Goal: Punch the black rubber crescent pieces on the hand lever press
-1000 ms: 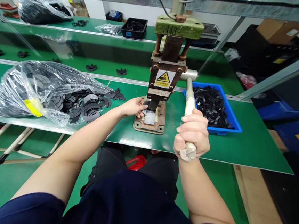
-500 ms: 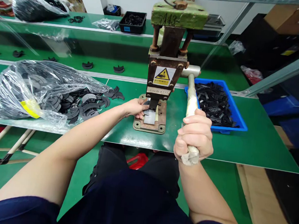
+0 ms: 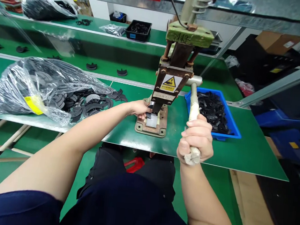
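Note:
My left hand (image 3: 140,109) pinches a dark curved plastic piece (image 3: 149,115) at the base of the hand press (image 3: 168,81), just under its ram. Part of that piece is hidden by my fingers and the ram. A pale metal plate (image 3: 151,121) lies on the press base beside my fingertips. My right hand (image 3: 197,140) is wrapped round the tape-covered press lever (image 3: 194,107), which slants down toward me on the right. Left of the press, a clear plastic bag (image 3: 32,81) spills many dark curved pieces (image 3: 93,104) onto the green table (image 3: 121,138).
A blue tray (image 3: 233,125) full of small black parts stands right of the lever. Several curved pieces (image 3: 122,72) lie in a row behind the press. On the back shelf sit a black bin (image 3: 138,36) and another filled bag (image 3: 43,7). A metal shelf edge (image 3: 149,5) crosses overhead.
The camera view has tilted and shifted, bringing a red bin overhead into sight. Both hands keep their holds, the left on the curved piece and the right on the lever.

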Demonstrator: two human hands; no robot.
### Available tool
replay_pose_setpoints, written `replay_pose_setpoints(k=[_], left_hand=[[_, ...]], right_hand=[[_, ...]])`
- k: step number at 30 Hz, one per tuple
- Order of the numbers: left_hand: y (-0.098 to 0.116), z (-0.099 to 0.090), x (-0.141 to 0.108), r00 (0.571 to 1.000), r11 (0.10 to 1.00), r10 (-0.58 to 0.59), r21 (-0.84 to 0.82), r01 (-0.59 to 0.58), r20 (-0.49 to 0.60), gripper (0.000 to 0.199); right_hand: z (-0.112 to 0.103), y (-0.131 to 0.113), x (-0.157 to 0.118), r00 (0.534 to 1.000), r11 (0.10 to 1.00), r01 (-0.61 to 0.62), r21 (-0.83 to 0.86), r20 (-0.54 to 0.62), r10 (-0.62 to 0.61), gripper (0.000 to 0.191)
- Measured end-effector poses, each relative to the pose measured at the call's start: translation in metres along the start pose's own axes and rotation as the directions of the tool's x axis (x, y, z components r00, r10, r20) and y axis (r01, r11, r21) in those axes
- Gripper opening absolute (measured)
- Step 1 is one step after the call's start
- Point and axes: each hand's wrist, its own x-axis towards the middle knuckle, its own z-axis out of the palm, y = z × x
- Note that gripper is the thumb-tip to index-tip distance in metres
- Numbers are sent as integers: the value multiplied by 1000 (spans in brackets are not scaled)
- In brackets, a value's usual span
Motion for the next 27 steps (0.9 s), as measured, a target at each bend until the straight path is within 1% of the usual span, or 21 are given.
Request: replay_pose_setpoints(k=[1, 3, 8, 11, 13, 15, 16, 17, 19, 20, 21, 22, 23, 24, 25, 26, 27], left_hand=[[1, -1, 1, 1000, 1000, 8, 19, -8, 4, 21], [-1, -1, 1, 1000, 1000, 13, 4, -13, 8, 20], [-13, 8, -2, 1000, 987, -6, -162, 4, -13, 28], [-18, 10, -3, 999, 983, -7, -182, 1, -32, 34], [-23, 11, -6, 998, 977, 16, -214, -27, -53, 36], [-29, 15, -13, 992, 959, 87, -263, -107, -87, 35], [-33, 17, -18, 983, 946, 150, -275, -173, -102, 32], [-38, 19, -24, 967, 929, 228, -272, -250, -111, 30], [-50, 18, -33, 916, 894, 389, -201, -401, -99, 33], [-56, 14, -36, 887, 879, 453, -120, -462, -91, 34], [-63, 5, -36, 860, 864, 500, -4, -503, -100, 33], [-70, -7, -35, 838, 847, 529, 144, -512, -133, 32], [-77, -22, -31, 815, 819, 550, 310, -483, -182, 30], [-84, -41, -27, 787, 778, 566, 474, -412, -246, 30], [-91, -61, -21, 764, 744, 564, 594, -306, -314, 33], [-96, -81, -16, 756, 710, 551, 675, -202, -353, 37], [-100, -101, -10, 759, 668, 538, 735, -119, -366, 41]], right_hand=[[0, 0, 0, 1000, 1000, 4, 2, 4, -4, 22], [-1, 1, 0, 1000, 1000, 10, 6, 7, -10, 21], [0, 2, -1, 1000, 1000, 13, 12, -7, -13, 21], [-1, 3, -1, 1000, 1000, 9, 9, -8, -9, 21], [-2, 3, -2, 1000, 1000, 1, 1, 1, -1, 23], [-3, 3, -2, 1000, 1000, -8, -6, 6, 8, 24], [-4, 3, -2, 1000, 1000, -12, -11, 6, 12, 23], [-4, 3, -2, 1000, 1000, -16, -14, 3, 16, 22], [-3, 3, -2, 1000, 1000, -22, -11, -8, 22, 20], [-3, 3, -2, 1000, 1000, -21, -7, -18, 21, 20], [-3, 4, -2, 999, 1000, -23, -2, -23, 23, 20], [-3, 4, -2, 999, 1000, -24, 3, -27, 24, 20], [-2, 5, -3, 999, 1000, -24, 5, -27, 24, 20], [-2, 5, -3, 999, 1000, -24, 6, -24, 25, 20], [-2, 5, -3, 999, 1000, -27, 5, -21, 27, 20], [-2, 5, -3, 999, 1000, -30, 4, -22, 30, 20], [-2, 5, -3, 999, 1000, -31, 4, -26, 31, 20]])
